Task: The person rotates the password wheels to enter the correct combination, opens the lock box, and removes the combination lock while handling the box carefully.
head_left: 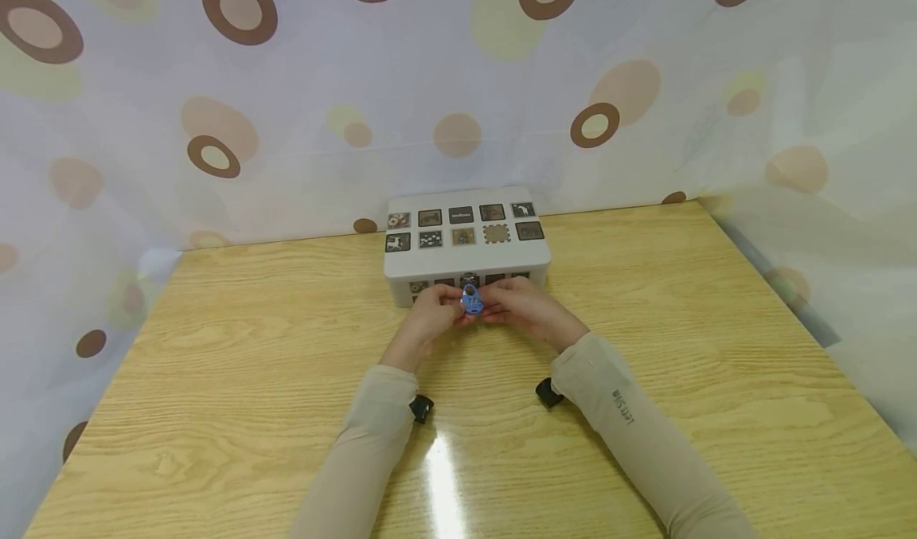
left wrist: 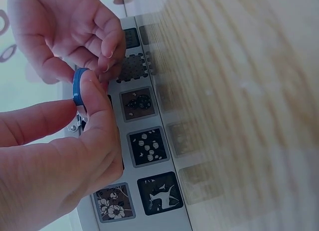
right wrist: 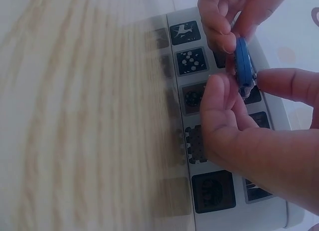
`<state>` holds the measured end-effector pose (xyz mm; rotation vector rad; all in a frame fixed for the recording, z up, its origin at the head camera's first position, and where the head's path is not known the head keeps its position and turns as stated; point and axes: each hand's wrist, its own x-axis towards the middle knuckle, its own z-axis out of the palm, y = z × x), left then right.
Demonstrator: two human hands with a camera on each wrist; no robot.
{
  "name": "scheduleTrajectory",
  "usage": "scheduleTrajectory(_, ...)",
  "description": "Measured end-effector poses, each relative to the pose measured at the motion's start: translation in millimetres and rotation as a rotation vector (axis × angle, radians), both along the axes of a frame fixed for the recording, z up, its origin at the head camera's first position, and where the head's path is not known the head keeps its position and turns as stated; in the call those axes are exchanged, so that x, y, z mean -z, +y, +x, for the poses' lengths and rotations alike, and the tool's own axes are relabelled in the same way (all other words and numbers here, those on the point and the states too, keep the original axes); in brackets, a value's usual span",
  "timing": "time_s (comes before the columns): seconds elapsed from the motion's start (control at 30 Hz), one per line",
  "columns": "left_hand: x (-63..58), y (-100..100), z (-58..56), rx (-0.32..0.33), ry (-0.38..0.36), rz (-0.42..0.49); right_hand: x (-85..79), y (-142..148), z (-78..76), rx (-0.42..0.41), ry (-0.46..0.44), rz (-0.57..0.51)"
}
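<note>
Both hands meet at a small blue combination padlock (head_left: 472, 301) in front of a white box (head_left: 466, 256). My left hand (head_left: 433, 314) pinches the padlock between thumb and a finger, as the left wrist view shows with the padlock (left wrist: 77, 87) edge-on. From the other side, my right hand (head_left: 526, 308) has fingertips on the padlock (right wrist: 243, 64), one touching the small dials on its face. The remaining right fingers are loosely curled. A metal latch (head_left: 469, 277) sits on the box front, with the padlock's shackle overlapping it in the head view.
Square dark pictures cover the box lid and front. It stands at the back of the wood-grain table (head_left: 272, 380), close to a white curtain (head_left: 401, 85) with brown and yellow circles. Black wrist straps (head_left: 421, 408) show at both sleeve cuffs.
</note>
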<state>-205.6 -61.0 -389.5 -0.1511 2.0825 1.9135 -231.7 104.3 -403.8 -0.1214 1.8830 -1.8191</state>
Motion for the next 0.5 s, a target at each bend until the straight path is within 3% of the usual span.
scheduleTrajectory(0.5,1.7,0.3,-0.3,0.001,0.003,-0.006,0.0,-0.3,1.6,-0.018,0.03,0.042)
